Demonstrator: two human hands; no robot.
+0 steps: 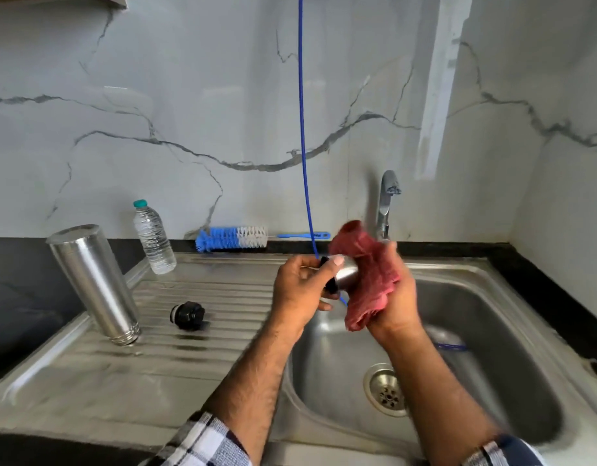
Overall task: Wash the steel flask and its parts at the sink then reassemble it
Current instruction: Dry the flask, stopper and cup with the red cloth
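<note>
Right hand [396, 297], crumpled red cloth [367, 277]

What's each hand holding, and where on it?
Left hand grips the steel cap by its black-rimmed end, thumb on top. Right hand holds a bunched red cloth against the cap's other end.

Two bare forearms rise from the bottom edge of the head view, each ending in a bare hand, the left hand [299, 290] toward 9 o'clock of the right hand [393, 297]. Both forearms carry dark hair. The sleeves are pushed up well short of the wrists: the left sleeve [203, 442] at about 6 o'clock shows a check of white, grey and dark navy squares, and the right sleeve [502, 454] at about 5 o'clock shows the same check, partly cut by the frame edge. The thumbnail on the left hand is short and pale.
</note>
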